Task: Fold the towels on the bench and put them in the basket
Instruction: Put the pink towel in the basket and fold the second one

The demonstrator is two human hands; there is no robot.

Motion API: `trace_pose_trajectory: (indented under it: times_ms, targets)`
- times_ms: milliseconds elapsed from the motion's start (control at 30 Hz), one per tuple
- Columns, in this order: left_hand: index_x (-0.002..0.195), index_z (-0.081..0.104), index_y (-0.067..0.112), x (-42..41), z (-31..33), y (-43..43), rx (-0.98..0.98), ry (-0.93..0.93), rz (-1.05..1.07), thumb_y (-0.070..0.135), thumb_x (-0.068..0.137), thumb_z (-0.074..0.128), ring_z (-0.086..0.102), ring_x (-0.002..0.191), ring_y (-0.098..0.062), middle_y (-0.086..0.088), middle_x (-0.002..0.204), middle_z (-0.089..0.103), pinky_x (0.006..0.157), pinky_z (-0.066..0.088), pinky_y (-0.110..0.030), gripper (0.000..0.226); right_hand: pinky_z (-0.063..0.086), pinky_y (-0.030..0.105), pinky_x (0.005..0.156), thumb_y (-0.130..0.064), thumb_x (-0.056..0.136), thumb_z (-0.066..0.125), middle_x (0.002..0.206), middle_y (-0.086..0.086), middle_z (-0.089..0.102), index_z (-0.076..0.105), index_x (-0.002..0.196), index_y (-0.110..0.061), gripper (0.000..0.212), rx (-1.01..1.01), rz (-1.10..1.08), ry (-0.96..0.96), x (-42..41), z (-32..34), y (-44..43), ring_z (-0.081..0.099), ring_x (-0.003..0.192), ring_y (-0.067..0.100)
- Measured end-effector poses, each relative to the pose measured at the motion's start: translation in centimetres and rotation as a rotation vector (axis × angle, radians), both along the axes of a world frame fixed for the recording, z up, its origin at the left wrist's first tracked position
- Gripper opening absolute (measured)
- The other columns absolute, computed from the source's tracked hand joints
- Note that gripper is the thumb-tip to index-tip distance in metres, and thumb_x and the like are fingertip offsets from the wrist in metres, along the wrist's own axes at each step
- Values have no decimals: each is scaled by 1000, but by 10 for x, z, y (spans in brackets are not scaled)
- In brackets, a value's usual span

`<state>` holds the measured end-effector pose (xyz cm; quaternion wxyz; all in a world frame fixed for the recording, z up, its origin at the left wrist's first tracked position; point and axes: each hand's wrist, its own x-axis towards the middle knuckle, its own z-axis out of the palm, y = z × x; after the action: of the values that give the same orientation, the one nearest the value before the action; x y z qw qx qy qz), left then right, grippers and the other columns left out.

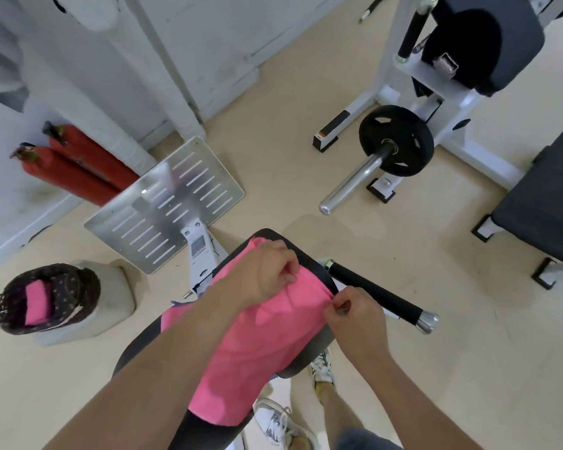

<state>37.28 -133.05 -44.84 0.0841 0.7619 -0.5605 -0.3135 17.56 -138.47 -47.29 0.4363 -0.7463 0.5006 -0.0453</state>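
At the lower left of the frame a dark woven basket [62, 287] sits on a pale block [114, 297], with one folded pink towel [38, 302] already inside it. Above it, against the white wall, lean two red fire extinguishers [75, 170]. Just right of them a slotted metal footplate [166, 203] tilts up from a white frame.

In the lower middle the dark padded worktop [312, 355] runs diagonally, and a second pink towel [257, 345] lies spread along it (its near end hangs over the pad's lower edge). The left hand [264, 271] is on the towel's upper part, fingers curled and pinching a ridge of cloth. The right hand [355, 316], just beside the worktop's right edge, pinches the towel's border between thumb and fingertips. The two hands are near each other but apart. Below them, white sneakers [277, 420] stand on the beige floor.

Just right of the right hand a black foam-covered handle [377, 295] with a chrome end cap sticks out from the worktop. In the upper right a black weight plate [397, 141] sits on a chrome bar [351, 183] of a white machine, and a dark padded seat [546, 203] fills the right edge.
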Motion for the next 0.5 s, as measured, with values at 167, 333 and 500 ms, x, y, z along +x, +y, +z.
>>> trace_pose_trajectory:
  times_ms: [167,333,500]
  targets:
    - [78,44,24,1,14,-13,68,-160,-196,12,86,51,46,80,-14,11,74,49,76,43,-35,16,46,30,65,-10,70,68,68,-8,60,59,69,-19,13,-2,4,29,-1,-4,-1,57,68,14]
    - [85,52,19,-9,18,-25,28,-253,-312,18,89,48,53,83,-22,1,80,59,73,45,-40,6,48,32,66,-10,69,66,68,-5,62,60,69,-18,10,10,-52,25,-3,-9,0,59,69,15]
    - [97,62,18,-1,8,-24,58,-221,-232,32,90,53,53,93,-21,-1,92,64,80,43,-37,19,47,31,64,-9,71,64,68,-6,62,58,70,-20,13,32,-137,-13,-2,-11,3,59,68,14]
